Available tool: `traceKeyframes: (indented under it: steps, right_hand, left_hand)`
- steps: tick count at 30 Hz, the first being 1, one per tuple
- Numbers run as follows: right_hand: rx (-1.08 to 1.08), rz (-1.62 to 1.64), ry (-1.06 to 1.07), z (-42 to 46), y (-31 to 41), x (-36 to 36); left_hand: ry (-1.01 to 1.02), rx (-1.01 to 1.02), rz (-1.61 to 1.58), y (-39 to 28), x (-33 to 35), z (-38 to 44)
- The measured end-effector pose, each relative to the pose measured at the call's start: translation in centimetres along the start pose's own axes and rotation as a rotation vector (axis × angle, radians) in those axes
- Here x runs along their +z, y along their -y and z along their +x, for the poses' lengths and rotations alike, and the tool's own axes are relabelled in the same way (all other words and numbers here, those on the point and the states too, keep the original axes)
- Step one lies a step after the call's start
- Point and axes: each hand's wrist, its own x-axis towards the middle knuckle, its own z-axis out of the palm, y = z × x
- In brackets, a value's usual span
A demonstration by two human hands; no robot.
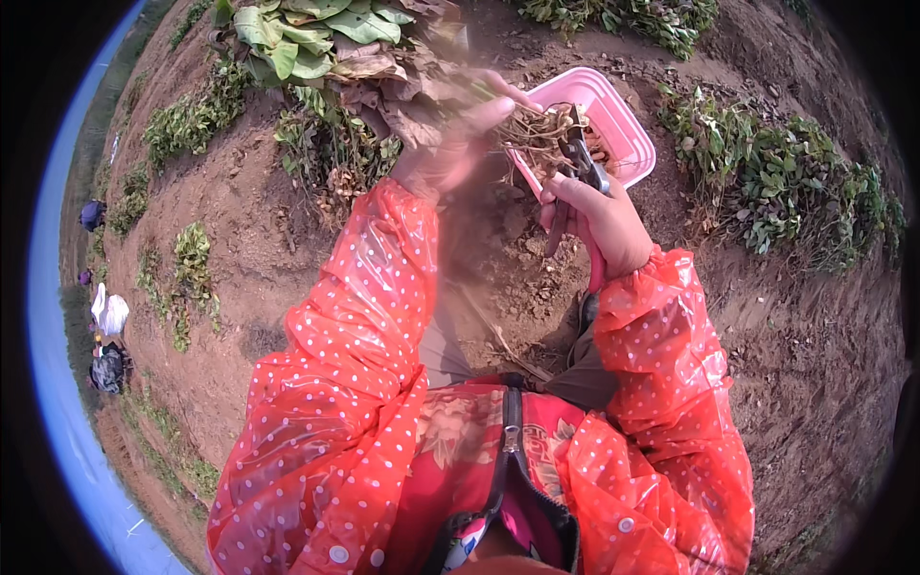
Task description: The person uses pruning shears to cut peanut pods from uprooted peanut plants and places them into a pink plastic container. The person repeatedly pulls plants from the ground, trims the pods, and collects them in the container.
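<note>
My left hand (456, 147), partly blurred, is closed around the stems of a pulled peanut plant (528, 136), whose roots reach over the near left side of a pink plastic basin (636, 144). In my right hand (607, 219) is a pair of pruning shears (575, 154), with the dark blades up among the roots above the basin. Peanuts in their shells (596, 144) lie inside the basin. Whether the blades touch a root cannot be told. Both forearms are in red dotted plastic sleeves.
A heap of broad green and brown leaves (359, 43) is at the upper left. Pulled peanut plants lie below it (330, 158) and in a row at the right (798, 187). Brown clods and a dry stick (496, 330) lie before me. Several bags and people are far left.
</note>
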Motion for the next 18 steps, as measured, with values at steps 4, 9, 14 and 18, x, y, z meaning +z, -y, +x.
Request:
traceKeyframes:
  steps: [4, 9, 14, 18]
  right_hand:
    - [-0.060, 0.144, -0.005, -0.2, 0.2, 0.3]
    - [-0.080, -0.054, -0.097, 0.0, 0.0, 0.2]
    - [-0.027, -0.434, -0.218, 0.9, -1.2, -0.2]
    - [-0.181, -0.564, -0.241, 1.3, -2.2, -0.4]
  left_hand:
    - [-0.080, -0.031, -0.141, 0.1, 0.3, -0.3]
    - [-0.051, -0.003, -0.070, 0.2, 0.3, -0.1]
    - [-0.062, 0.046, 0.043, -0.1, 0.2, -0.2]
    - [-0.032, 0.057, 0.053, 0.1, 0.2, 0.0]
